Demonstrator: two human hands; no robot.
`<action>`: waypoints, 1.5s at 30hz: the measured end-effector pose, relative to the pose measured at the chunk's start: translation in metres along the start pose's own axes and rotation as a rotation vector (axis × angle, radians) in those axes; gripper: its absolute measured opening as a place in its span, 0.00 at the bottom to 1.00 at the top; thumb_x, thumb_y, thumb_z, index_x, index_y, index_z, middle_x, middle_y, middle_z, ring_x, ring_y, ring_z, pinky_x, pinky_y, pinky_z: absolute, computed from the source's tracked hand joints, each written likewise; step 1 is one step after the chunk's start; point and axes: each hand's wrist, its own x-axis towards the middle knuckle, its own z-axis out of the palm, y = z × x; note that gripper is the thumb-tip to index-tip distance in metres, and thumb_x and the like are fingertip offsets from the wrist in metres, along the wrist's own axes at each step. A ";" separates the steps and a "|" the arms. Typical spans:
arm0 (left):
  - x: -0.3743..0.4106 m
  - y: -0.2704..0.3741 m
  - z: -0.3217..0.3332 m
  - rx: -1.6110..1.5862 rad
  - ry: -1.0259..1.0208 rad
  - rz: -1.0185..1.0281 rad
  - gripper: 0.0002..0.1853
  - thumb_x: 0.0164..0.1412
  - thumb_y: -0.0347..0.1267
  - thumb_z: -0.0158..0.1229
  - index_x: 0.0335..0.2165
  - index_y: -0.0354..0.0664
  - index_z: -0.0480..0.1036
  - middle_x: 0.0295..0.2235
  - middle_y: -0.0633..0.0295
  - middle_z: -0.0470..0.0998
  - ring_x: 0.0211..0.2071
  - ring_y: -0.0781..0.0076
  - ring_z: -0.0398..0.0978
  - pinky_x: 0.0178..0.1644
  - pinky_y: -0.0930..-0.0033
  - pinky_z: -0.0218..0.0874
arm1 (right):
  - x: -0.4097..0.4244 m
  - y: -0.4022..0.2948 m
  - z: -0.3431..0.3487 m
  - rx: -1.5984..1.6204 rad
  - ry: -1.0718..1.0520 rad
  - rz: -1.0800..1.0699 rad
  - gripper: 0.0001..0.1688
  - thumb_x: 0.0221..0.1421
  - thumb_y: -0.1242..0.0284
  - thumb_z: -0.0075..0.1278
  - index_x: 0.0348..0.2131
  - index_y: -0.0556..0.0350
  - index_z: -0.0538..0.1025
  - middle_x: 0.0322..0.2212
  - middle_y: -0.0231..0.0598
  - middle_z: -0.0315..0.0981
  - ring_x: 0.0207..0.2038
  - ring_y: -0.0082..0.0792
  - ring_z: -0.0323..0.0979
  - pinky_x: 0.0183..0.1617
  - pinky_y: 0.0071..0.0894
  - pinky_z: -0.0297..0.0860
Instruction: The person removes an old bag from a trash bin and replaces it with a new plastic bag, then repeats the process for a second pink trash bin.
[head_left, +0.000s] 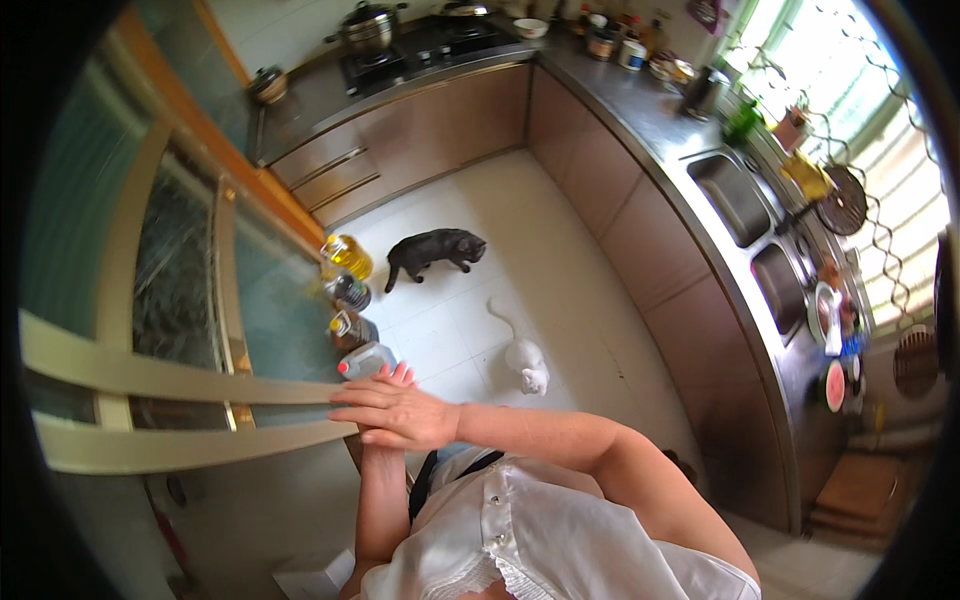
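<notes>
My right hand reaches across from the right, back upward, fingers stretched out and slightly apart. Its fingertips meet the near ends of the pale frame bars of a glass sliding door. Beneath it is my left hand, mostly covered; only some fingertips and the wrist show. Whether the left fingers grip the door frame is hidden. Just beyond the hands, a clear plastic jug with a red cap stands on the floor.
A black cat stands on the tiled floor; a white cat is nearer me. Oil bottles line the door. A counter carries a gas stove, a steel pot, a double sink and a cut watermelon.
</notes>
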 end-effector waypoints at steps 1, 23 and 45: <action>0.001 0.001 0.038 0.032 0.055 -0.058 0.33 0.65 0.52 0.38 0.60 0.43 0.56 0.62 0.49 0.54 0.62 0.55 0.53 0.66 0.57 0.41 | -0.024 0.028 -0.004 -0.087 -0.055 -0.044 0.30 0.64 0.62 0.40 0.60 0.59 0.59 0.60 0.52 0.53 0.63 0.49 0.52 0.66 0.45 0.48; -0.185 -0.036 -0.013 2.206 0.586 -0.246 0.31 0.56 0.30 0.53 0.58 0.40 0.58 0.54 0.47 0.66 0.56 0.52 0.64 0.61 0.47 0.51 | -0.089 0.002 -0.069 1.656 -0.208 0.990 0.23 0.65 0.57 0.40 0.48 0.57 0.69 0.40 0.39 0.74 0.40 0.34 0.74 0.47 0.35 0.70; -0.451 0.080 -0.069 1.553 1.380 -0.357 0.29 0.59 0.42 0.52 0.55 0.39 0.63 0.45 0.46 0.73 0.45 0.49 0.72 0.50 0.51 0.63 | 0.100 -0.070 0.340 0.970 -1.010 1.020 0.14 0.60 0.64 0.41 0.27 0.52 0.70 0.24 0.35 0.70 0.28 0.29 0.69 0.36 0.28 0.65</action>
